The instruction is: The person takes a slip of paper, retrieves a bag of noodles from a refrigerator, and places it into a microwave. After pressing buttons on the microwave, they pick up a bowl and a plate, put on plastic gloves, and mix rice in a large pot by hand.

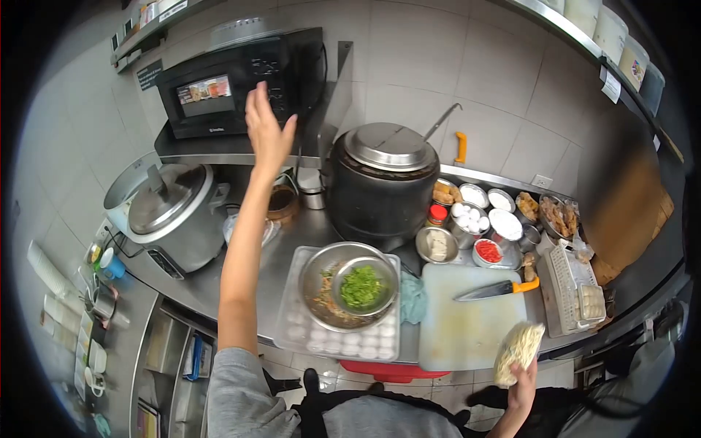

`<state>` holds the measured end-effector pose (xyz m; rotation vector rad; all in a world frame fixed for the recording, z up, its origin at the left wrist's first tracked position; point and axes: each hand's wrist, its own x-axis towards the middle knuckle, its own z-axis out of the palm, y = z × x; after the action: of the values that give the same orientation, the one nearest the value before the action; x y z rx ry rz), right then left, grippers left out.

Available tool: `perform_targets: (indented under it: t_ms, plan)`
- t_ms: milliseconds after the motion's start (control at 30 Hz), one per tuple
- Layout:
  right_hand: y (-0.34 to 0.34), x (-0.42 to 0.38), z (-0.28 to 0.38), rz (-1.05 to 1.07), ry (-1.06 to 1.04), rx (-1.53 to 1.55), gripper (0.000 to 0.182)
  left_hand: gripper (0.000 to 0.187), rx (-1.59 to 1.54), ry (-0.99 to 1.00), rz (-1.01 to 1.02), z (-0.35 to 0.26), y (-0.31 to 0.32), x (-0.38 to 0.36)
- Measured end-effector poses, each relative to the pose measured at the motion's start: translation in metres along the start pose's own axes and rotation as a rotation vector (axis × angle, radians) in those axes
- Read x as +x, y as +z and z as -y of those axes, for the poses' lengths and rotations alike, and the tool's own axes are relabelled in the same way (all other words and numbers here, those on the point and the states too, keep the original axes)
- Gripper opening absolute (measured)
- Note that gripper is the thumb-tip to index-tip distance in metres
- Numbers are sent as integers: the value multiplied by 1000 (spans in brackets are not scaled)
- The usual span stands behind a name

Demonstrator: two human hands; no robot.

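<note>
My left hand (269,131) is raised in front of the black microwave (219,91), its fingers stretched out and holding nothing. Low on the right, my right hand (523,383) grips a pack of pale noodles (519,352) beside the front edge of the cutting board (467,321). On that board lies a knife (496,290) with an orange handle. Left of the board, a metal bowl of chopped greens (361,287) sits inside a larger metal bowl (318,269), above a tray of eggs (350,341).
A black soup pot (380,193) with a metal lid and ladle stands behind the bowls. Left is a large rice cooker (182,233). Small ingredient bowls (488,252) and a white basket (568,296) are at the right. Another person (631,379) stands at lower right.
</note>
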<state>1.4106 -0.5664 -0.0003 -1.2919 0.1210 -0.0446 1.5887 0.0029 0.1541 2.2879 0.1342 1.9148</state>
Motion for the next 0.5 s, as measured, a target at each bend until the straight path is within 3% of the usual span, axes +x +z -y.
perform_targets:
  t_ms: [67, 100, 233, 333, 500]
  plan:
    - [44, 10, 3, 90, -64, -20, 70, 114, 177, -353, 170, 55, 16, -4]
    - [70, 12, 3, 108, -86, 12, 72, 128, 156, -404, 228, 79, 27, -5]
    - [161, 14, 3, 295, -72, 155, 70, 135, 182, -347, 297, 117, 39, 5]
    - [216, 9, 1, 434, -2, 220, 67, 137, 97, -141, 225, 131, 36, 2]
    - [301, -3, -2, 488, -78, 121, 74, 139, 171, -178, 264, 129, 39, 8]
